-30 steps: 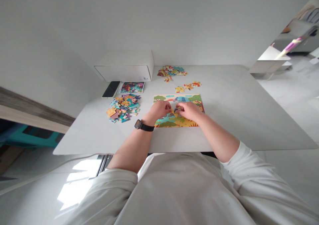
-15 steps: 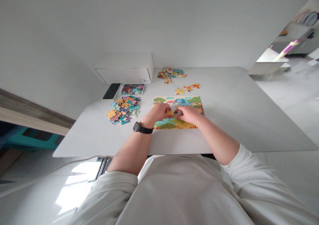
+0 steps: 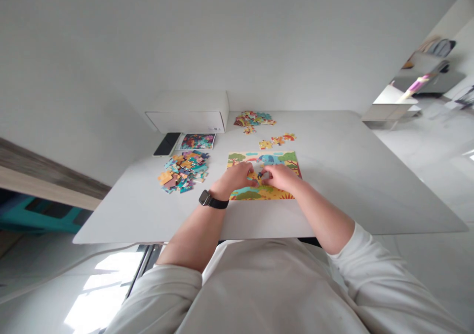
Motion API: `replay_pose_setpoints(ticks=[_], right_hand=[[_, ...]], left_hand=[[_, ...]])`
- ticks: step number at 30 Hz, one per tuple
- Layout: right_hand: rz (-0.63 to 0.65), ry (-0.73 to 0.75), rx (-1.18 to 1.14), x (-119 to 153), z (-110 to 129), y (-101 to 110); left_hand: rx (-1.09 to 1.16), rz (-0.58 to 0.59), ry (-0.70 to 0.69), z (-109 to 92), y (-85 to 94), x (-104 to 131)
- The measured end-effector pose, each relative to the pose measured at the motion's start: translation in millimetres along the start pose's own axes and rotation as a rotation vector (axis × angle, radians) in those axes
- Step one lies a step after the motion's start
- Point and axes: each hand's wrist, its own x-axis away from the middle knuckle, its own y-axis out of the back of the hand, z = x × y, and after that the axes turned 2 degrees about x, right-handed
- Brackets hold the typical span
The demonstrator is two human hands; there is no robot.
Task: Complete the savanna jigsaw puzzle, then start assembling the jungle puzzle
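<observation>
**Puzzle [image 3: 265, 192] set within reach**

Lies flat near the table's [image 3: 333, 191] front edge, presumably for two-handed work. Left hand [image 3: 240, 175] and right hand [image 3: 279, 177] face each other over its middle; fingers curled, whether clamped on anything cannot tell. Left pile [image 3: 184, 170] and back pile [image 3: 254, 119] lie apart, probably against mixing.

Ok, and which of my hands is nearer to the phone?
Left. Your left hand is over the puzzle, to the right of the phone and closer to you; your right hand is over the puzzle too, farther right.
</observation>
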Motion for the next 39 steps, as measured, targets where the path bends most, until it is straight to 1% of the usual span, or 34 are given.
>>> replay_pose_setpoints(ticks=[5, 10, 12, 14, 16, 18, 20, 22, 24, 25, 28, 31, 33, 34, 36, 39], right_hand=[[0.014, -0.021, -0.01, -0.4, 3.7, 2.3], [0.024, -0.017, -0.016, 0.0, 4.0, 3.4], [-0.009, -0.016, -0.043, 0.3, 1.4, 5.1], [-0.079, -0.021, -0.117, 0.1, -3.3, 9.6], [-0.15, -0.028, -0.21, -0.8, -9.8, 17.7], [-0.182, -0.037, -0.246, -2.9, -18.0, 29.0], [-0.165, -0.063, -0.204, -6.6, -28.1, 42.3], [-0.101, -0.116, -0.145, -12.4, -40.4, 55.6], [-0.037, -0.179, -0.093, -20.5, -55.5, 67.2], [-0.033, -0.208, -0.06, -25.6, -63.9, 72.0], [-0.099, -0.252, 0.032, -44.8, -89.9, 81.4], [-0.21, -0.294, -0.01, -69.0, -109.0, 83.3], [-0.261, -0.297, 0.014, -86.7, -114.1, 81.9], [-0.26, -0.287, 0.046, -95.4, -114.2, 80.9], [-0.203, -0.244, 0.144, -111.7, -111.2, 79.1], [-0.078, -0.183, 0.265, -130.3, -104.0, 77.8]], left_hand=[[-0.024, -0.014, 0.037, 0.1, -5.2, -1.9], [0.021, -0.021, 0.05, 6.7, -9.7, -7.1], [0.063, -0.025, 0.074, 9.4, -11.1, -9.1], [0.102, -0.023, 0.106, 11.1, -12.2, -10.6], [0.126, -0.015, 0.124, 11.5, -12.9, -11.6], [0.132, -0.028, 0.111, 10.3, -12.5, -12.1], [0.136, -0.117, 0.083, 7.5, -10.5, -12.0], [0.169, -0.26, 0.055, 3.5, -6.3, -10.9], [0.24, -0.379, 0.043, -0.7, -0.7, -8.9], [0.282, -0.416, 0.051, -2.6, 2.1, -7.6], [0.39, -0.497, 0.112, -6.7, 8.8, -4.4], [0.439, -0.567, 0.16, -8.0, 10.9, -3.5], [0.446, -0.589, 0.175, -7.7, 11.0, -3.7], [0.451, -0.594, 0.182, -7.4, 11.1, -3.7], [0.479, -0.606, 0.193, -7.0, 12.0, -3.2], [0.535, -0.637, 0.199, -6.9, 14.3, -1.6]])
